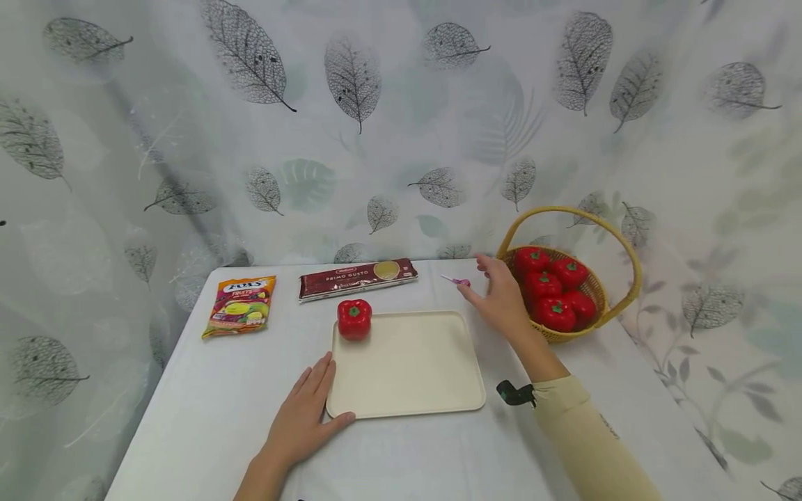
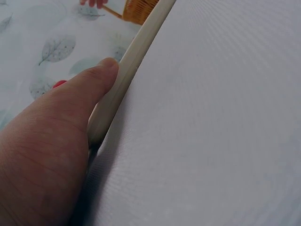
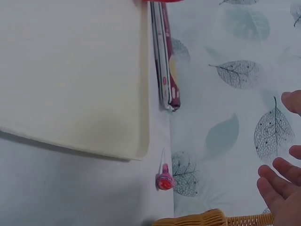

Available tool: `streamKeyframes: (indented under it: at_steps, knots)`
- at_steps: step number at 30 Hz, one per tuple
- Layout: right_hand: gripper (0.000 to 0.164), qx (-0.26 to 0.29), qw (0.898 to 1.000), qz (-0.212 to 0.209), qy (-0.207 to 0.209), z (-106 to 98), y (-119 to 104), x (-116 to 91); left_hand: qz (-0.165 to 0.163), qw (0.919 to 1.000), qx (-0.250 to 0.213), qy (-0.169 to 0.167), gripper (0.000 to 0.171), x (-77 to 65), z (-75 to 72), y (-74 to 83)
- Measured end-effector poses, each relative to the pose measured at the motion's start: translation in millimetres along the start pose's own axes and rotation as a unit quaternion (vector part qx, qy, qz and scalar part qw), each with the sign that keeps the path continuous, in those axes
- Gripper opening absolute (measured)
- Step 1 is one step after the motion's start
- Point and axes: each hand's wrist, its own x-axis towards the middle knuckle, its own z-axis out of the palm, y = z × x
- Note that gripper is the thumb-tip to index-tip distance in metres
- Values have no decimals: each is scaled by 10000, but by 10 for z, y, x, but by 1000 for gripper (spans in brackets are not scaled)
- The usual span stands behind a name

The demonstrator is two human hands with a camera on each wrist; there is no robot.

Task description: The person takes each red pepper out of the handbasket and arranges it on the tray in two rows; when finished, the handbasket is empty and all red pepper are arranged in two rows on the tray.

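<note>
Head view: L hand (image 1: 303, 417) lies flat along L side of cream rectangular tray (image 1: 413, 369), fingers straight, thumb at near edge; grip wide, nothing clasped. L wrist cam confirms thumb against tray rim. One red bell pepper (image 1: 354, 320) sits upright, stem up, in tray's far L corner. R hand (image 1: 501, 299) is raised just beside L rim of yellow wicker basket (image 1: 557, 337), thumb & fingers spread wide, nothing held; contact w/ basket: can't tell. Basket, arched handle up, holds at least five more red bell peppers (image 1: 555, 314). Purple-red lollipop (image 1: 462, 282), white stick, lies on table nr R thumb; R wrist cam shows it apart from hand. Maroon Primo Gusto pack (image 1: 357, 280) lies beyond tray; Fox's Fruits candy bag (image 1: 241, 306) is far L. White cloth covers table (image 1: 182, 403); leaf-print curtain (image 1: 401, 153) behind.
</note>
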Motion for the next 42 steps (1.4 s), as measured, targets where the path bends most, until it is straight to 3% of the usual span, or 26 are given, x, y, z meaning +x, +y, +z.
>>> streamKeyframes:
  at_steps: [12, 27, 42]
  knots:
    - [67, -172, 9986, 492, 65, -284, 211, 24, -89, 9999, -9, -83, 112, 5, 6, 4]
    - [77, -668, 9920, 1059, 147, -633, 570, 42, -44, 9999, 46, 113, 110, -6, 29, 22]
    - [91, -1293, 9692, 2093, -80, -829, 823, 40, -156, 9997, -69, -177, 113, -1, -15, 15]
